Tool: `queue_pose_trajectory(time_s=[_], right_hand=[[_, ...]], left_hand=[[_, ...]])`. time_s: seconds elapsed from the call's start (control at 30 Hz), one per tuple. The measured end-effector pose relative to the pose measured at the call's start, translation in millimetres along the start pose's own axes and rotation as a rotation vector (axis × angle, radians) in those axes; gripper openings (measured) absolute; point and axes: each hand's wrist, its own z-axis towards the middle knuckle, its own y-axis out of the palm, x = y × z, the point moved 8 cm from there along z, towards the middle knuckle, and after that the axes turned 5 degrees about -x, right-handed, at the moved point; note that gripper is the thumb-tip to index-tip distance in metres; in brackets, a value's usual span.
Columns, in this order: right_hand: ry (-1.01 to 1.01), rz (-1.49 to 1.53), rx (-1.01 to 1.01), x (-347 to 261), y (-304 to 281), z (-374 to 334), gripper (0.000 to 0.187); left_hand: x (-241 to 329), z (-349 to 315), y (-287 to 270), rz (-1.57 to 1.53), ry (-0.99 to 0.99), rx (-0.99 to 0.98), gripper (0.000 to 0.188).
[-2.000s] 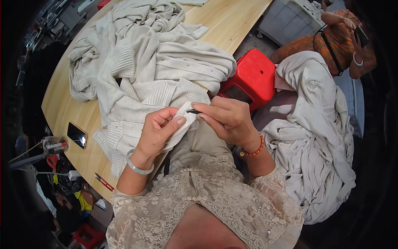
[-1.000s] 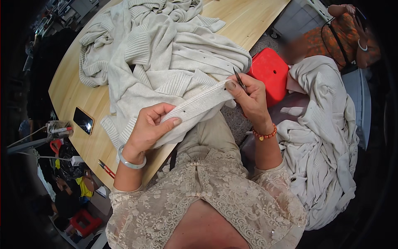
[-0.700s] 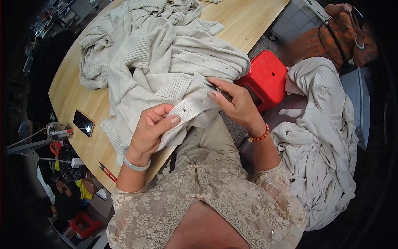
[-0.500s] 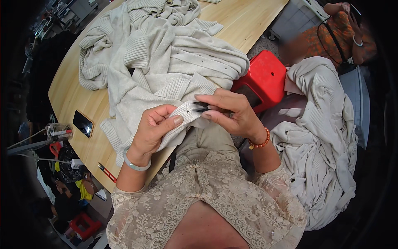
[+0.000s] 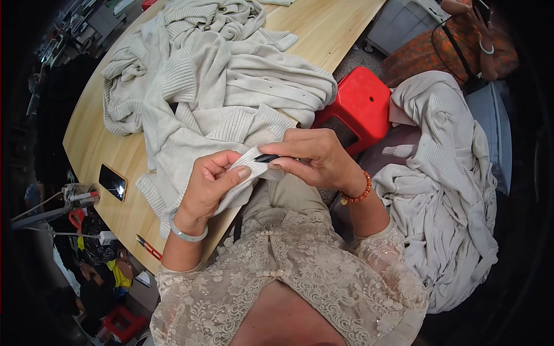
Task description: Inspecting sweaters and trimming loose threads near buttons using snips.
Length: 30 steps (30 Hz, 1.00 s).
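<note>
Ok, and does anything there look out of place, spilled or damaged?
Nothing looks spilled or damaged. The red snips lie close to the edge of the table, so they might get knocked off, and the knits on it are heaped loosely rather than folded.

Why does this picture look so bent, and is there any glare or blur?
Head view: fisheye distortion bows the pale wooden table, corners black; head view: white glare on the black rectangular phone; head view: off-white ribbed knit band fairly sharp, far left dim and indistinct.
</note>
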Motion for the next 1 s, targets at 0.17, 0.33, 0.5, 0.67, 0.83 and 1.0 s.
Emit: queue_pose_trajectory(time_s=[0.17, 0.33, 0.5, 0.67, 0.83, 1.0], right_hand=[[-0.009, -0.016, 0.0, 3.2, 0.5, -1.9, 0.031], [0.062, 0.114, 0.052, 14.1, -2.9, -7.1, 0.031], [0.043, 0.034, 0.038, 5.6, -1.6, -6.5, 0.032], [0.028, 0.01, 0.036, 4.6, -2.5, -5.5, 0.031], [0.027, -0.014, 0.045, 5.4, -3.2, -6.3, 0.028], [0.05, 0.074, 0.074, 9.5, -5.5, -9.2, 0.028]], left_hand=[[-1.2, 1.5, 0.8, -0.005, 0.003, -0.002, 0.018], [0.0, 1.4, 0.9, 0.0, 0.019, 0.0, 0.019], [-0.8, 1.0, 1.3, 0.021, 0.015, 0.005, 0.018], [1.1, 2.3, 3.1, 0.057, 0.03, -0.005, 0.018], [0.2, 3.4, 2.6, 0.071, 0.027, -0.013, 0.017], [-0.9, 4.0, 1.6, 0.061, 0.027, -0.002, 0.018]])
